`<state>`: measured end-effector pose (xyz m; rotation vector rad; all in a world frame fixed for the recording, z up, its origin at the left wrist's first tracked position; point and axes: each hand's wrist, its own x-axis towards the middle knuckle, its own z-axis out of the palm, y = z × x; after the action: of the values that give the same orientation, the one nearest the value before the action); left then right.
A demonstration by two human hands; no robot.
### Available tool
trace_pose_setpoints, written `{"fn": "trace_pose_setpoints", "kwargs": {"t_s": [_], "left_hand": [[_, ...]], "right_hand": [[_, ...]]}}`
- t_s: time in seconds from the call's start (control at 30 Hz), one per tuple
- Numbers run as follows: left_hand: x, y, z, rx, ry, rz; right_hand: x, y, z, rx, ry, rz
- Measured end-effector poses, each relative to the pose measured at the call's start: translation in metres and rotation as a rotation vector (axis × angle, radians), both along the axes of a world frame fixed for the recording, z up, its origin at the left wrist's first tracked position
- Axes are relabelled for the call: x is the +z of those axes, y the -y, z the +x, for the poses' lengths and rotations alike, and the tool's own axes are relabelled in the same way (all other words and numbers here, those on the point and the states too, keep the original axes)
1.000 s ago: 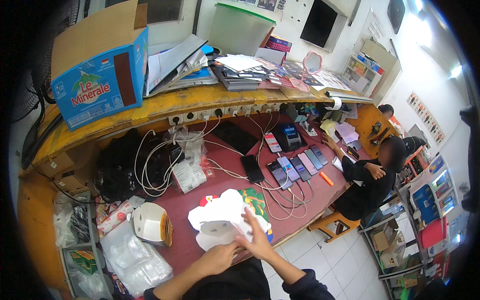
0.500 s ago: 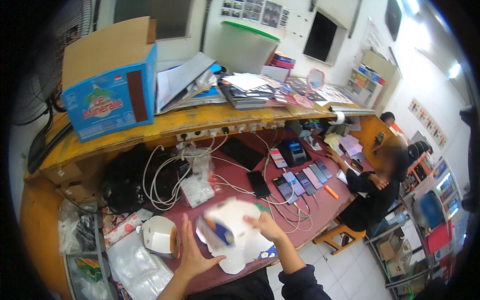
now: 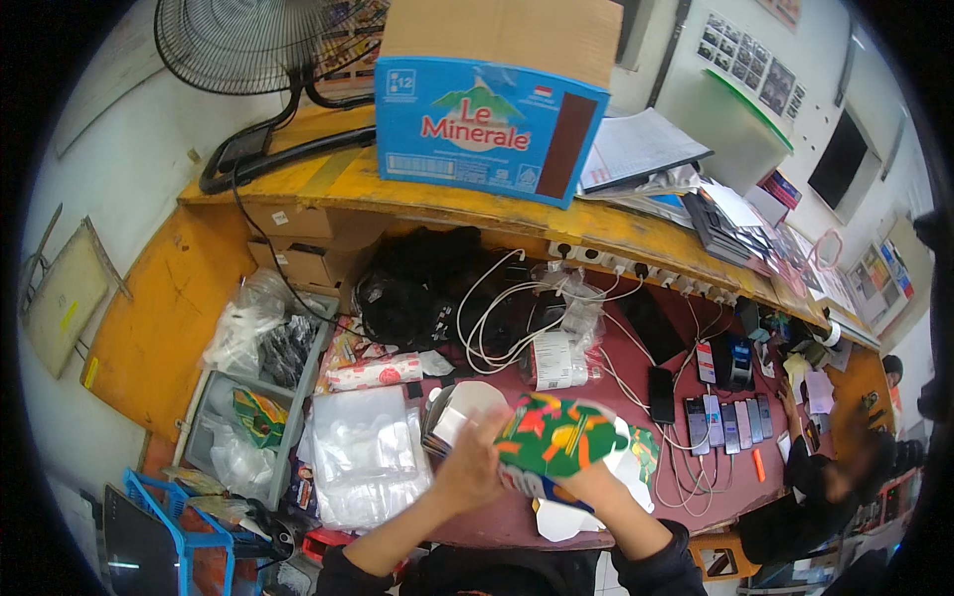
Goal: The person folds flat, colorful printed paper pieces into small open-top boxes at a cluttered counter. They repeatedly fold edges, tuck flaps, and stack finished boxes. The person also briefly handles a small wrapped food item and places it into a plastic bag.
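A folded paper food box (image 3: 554,437), green with orange, yellow and red shapes, is between my two hands above the table. My left hand (image 3: 469,465) closes on its left side. My right hand (image 3: 596,487) grips it from the lower right, with some fingers hidden behind the card. Beyond my left hand stands a nested stack of white-lined paper boxes (image 3: 465,405), partly covered by that hand. Under and right of the held box lie flat white carton blanks (image 3: 568,523), and a green patterned one (image 3: 644,455) shows at their edge.
Clear plastic bags (image 3: 360,447) lie left of the stack, beside a grey bin (image 3: 288,437). White cables (image 3: 487,328) coil behind. Several phones (image 3: 730,425) lie to the right, near a seated person (image 3: 845,477). A blue carton (image 3: 487,129) stands on the shelf.
The view has swung left, showing the fan and bin more fully. My hands, apart before around a blurred white-and-blue piece, now hold the green box together, closer to the stack.
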<state>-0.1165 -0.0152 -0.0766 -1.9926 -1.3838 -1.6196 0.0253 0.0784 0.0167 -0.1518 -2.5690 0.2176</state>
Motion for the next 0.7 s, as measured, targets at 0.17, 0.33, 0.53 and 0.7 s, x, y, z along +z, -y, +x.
{"fn": "trace_pose_setpoints", "kwargs": {"t_s": [0.17,0.33,0.53,0.7], "left_hand": [[-0.027,-0.001,-0.091,0.296,0.235,-0.64],[-0.061,-0.005,-0.111,0.039,0.708,-0.754],[-0.079,-0.004,-0.096,-0.125,0.77,-0.749],[-0.085,-0.008,-0.082,-0.004,0.862,-0.798]], "right_hand": [[-0.042,-0.026,-0.065,-0.094,-0.033,0.153],[-0.125,-0.014,-0.11,-0.111,0.701,-0.084],[-0.182,-0.006,-0.108,-0.177,0.929,-0.272],[-0.222,0.001,-0.129,-0.247,0.902,-0.186]]}}
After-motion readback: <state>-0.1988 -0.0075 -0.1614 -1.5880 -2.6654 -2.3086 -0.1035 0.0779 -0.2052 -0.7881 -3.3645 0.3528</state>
